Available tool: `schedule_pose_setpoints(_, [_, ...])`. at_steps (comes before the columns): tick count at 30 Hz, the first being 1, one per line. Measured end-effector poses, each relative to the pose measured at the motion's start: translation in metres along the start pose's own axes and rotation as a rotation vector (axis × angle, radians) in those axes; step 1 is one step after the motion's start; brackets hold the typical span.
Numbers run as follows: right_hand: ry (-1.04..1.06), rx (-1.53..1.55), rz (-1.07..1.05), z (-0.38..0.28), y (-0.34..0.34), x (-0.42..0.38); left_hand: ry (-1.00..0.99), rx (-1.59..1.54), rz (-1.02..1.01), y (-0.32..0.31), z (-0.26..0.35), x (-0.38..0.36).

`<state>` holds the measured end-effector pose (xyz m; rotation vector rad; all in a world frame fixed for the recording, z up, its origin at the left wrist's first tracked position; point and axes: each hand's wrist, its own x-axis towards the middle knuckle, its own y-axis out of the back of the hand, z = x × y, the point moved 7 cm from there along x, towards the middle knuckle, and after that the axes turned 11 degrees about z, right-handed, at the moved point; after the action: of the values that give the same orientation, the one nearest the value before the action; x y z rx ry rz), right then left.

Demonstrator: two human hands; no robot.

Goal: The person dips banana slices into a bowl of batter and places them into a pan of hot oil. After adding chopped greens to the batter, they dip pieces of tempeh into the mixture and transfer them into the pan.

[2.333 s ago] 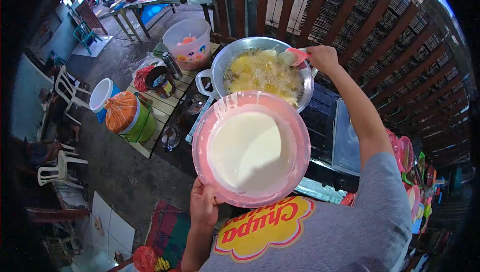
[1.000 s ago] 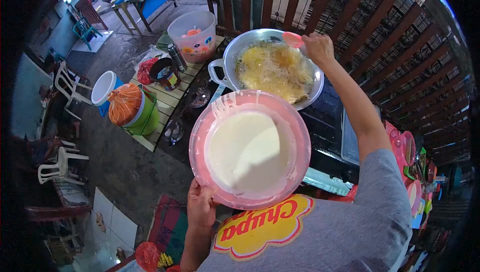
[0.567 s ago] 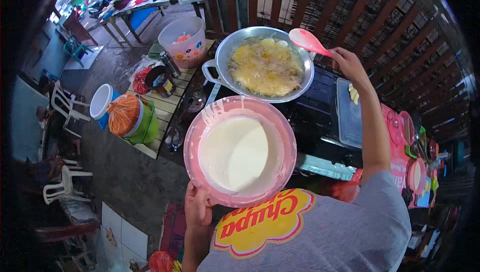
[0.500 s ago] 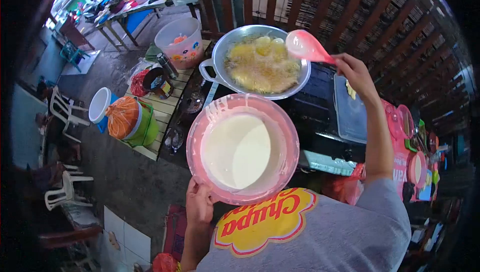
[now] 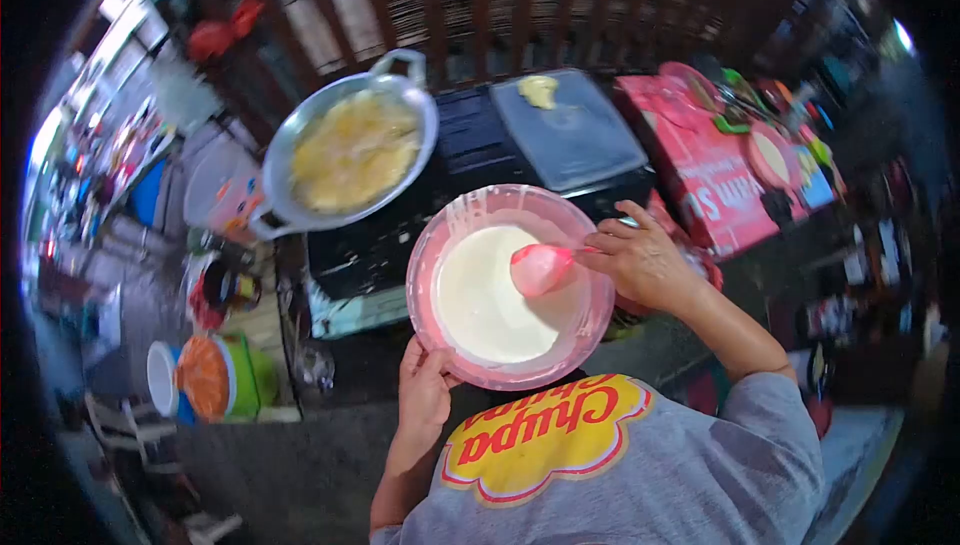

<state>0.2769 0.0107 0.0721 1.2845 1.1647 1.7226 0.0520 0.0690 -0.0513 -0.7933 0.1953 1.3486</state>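
Note:
My left hand point(image 5: 424, 397) grips the near left rim of a pink plastic bowl point(image 5: 596, 320), held in front of my chest. Pale, creamy batter point(image 5: 480, 295) fills its lower part, and streaks run down the inner wall. Closed around the handle of a pink ladle point(image 5: 541, 271), my right hand point(image 5: 648, 263) is at the bowl's right rim. The ladle's head lies over the batter, with its rounded back turned up. Up to the left, a two-handled metal wok point(image 5: 276, 160) holds bubbling oil and yellowish frying pieces point(image 5: 355, 150).
Right of the wok lies a blue-grey lid or tray point(image 5: 575, 140) with a pale yellow lump point(image 5: 538, 92) on it. Beyond stands a pink-covered table point(image 5: 700, 180) with bowls and utensils. Lower left are a green bucket point(image 5: 245, 375) and a flowered plastic tub point(image 5: 215, 190). A slatted fence point(image 5: 480, 15) closes the back.
My right hand has brought the ladle from the wok's right edge down to the bowl. My view has swung right, so the wok now appears further left. The left hand keeps its hold.

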Motion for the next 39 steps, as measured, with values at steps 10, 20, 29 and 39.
schedule_pose_setpoints(10, [-0.856, -0.043, 0.642, 0.091, 0.087, -0.249, 0.097, 0.149, -0.219, -0.156, -0.103, -0.017])
schedule_pose_setpoints(20, [-1.171, -0.030, 0.233, 0.110, 0.097, -0.484, 0.145, 0.165, -0.295, -0.349, -0.289, 0.011])
schedule_pose_setpoints(29, [-1.406, -0.084, 0.281, 0.130, 0.119, -0.582, 0.139, 0.268, -0.233, -0.487, -0.390, 0.077])
schedule_pose_setpoints(39, [-1.293, 0.067, 0.268, 0.302, 0.085, -0.642, 0.080, 0.235, -0.158, -0.545, -0.402, 0.088])
